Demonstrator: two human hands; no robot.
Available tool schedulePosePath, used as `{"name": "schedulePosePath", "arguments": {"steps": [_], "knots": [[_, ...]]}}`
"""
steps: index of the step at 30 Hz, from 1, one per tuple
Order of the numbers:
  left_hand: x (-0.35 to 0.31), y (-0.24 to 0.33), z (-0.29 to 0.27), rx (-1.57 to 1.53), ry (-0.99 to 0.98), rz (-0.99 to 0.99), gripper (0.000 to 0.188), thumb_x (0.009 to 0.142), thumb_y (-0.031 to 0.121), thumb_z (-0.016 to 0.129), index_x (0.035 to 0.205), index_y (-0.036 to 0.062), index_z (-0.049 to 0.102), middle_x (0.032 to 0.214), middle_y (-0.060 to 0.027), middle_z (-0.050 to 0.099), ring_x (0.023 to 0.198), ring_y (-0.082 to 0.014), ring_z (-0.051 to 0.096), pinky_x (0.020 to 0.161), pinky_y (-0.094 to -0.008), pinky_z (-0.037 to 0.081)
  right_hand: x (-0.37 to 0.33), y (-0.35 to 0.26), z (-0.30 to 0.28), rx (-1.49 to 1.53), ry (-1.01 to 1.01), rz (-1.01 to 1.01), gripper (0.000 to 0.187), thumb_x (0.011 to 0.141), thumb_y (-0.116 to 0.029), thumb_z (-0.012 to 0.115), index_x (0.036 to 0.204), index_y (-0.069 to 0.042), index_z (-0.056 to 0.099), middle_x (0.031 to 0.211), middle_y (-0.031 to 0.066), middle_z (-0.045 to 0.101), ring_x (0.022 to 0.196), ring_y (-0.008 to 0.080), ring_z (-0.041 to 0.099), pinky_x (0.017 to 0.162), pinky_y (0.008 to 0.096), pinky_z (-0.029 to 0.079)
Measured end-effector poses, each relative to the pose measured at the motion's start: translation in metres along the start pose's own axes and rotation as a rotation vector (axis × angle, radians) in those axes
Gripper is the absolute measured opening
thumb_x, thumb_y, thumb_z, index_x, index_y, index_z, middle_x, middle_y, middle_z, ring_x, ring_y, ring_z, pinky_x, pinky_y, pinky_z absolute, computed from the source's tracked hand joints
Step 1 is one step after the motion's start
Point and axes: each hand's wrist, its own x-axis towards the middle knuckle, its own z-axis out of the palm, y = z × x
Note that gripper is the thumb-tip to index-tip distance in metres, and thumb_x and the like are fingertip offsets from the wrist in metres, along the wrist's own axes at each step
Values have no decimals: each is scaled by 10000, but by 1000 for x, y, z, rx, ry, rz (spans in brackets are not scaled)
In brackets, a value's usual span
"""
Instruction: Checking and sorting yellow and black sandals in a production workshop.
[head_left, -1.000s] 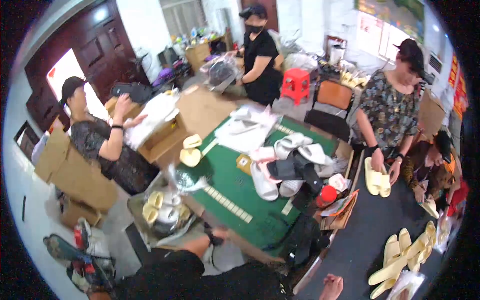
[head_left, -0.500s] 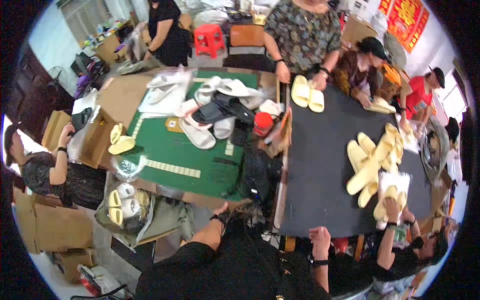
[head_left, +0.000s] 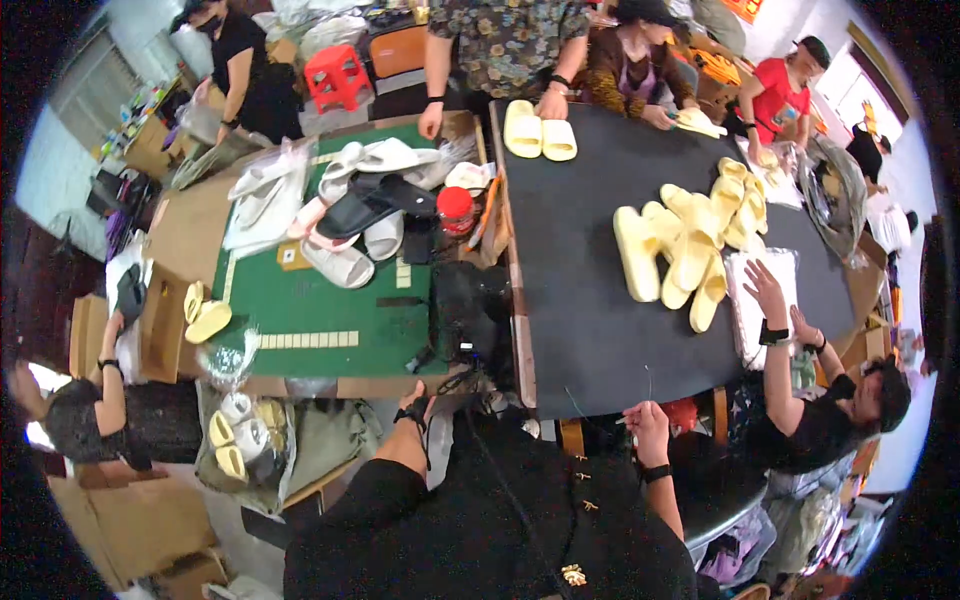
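My right hand [head_left: 648, 425] is closed in front of the dark table's near edge. A thin thread-like line rises above its fingers and a small pale tip shows beside them; what they hold is too small to name. At the near edge of the green-topped table, my left hand [head_left: 414, 398] is seen edge-on, fingers stretched out and nothing visible in it. Beyond it lie grey slides [head_left: 338, 264] and black slides [head_left: 355, 208]. Pale yellow slides [head_left: 690, 245] are piled on the dark table [head_left: 570, 300], past my right hand.
A co-worker's hand [head_left: 765, 295] hovers over a white plastic bag [head_left: 752, 340] at right. Across the table, a person stands behind a yellow pair [head_left: 540, 132]. A red-lidded jar [head_left: 455, 210] sits between the tables. An open carton [head_left: 165, 315] stands at left.
The view has shifted, so the tables sit further left and higher. The co-worker at right has lifted a hand off the bag, and the yellow slides there now lie with the pile.
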Motion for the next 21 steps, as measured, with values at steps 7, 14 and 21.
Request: {"name": "schedulePosePath", "arguments": {"steps": [7, 14, 21], "knots": [[28, -7, -13, -122, 109, -33, 481, 790, 353, 715, 1088, 23, 532, 1015, -134, 592, 907, -334, 576, 705, -484, 531, 13, -13, -3, 43, 96, -34, 268, 968, -270, 422, 862, -61, 552, 779, 54, 621, 665, 109, 559, 610, 242, 465], [18, 8, -69, 237, -851, -249, 360, 816, 360, 682, 920, 23, 608, 758, -103, 629, 750, -338, 614, 598, -442, 500, 86, -39, -1, 321, 207, -140, 267, 945, -325, 496, 938, -75, 590, 896, 0, 575, 742, 90, 525, 611, 245, 438], [-21, 39, -76, 1675, -516, 406, 227, 780, 229, 654, 853, 18, 612, 739, -111, 646, 693, -231, 640, 596, -357, 487, 249, -66, -13, -551, 698, -436, 200, 879, -219, 539, 896, -65, 666, 969, 14, 612, 815, 127, 533, 722, 280, 427]]}}
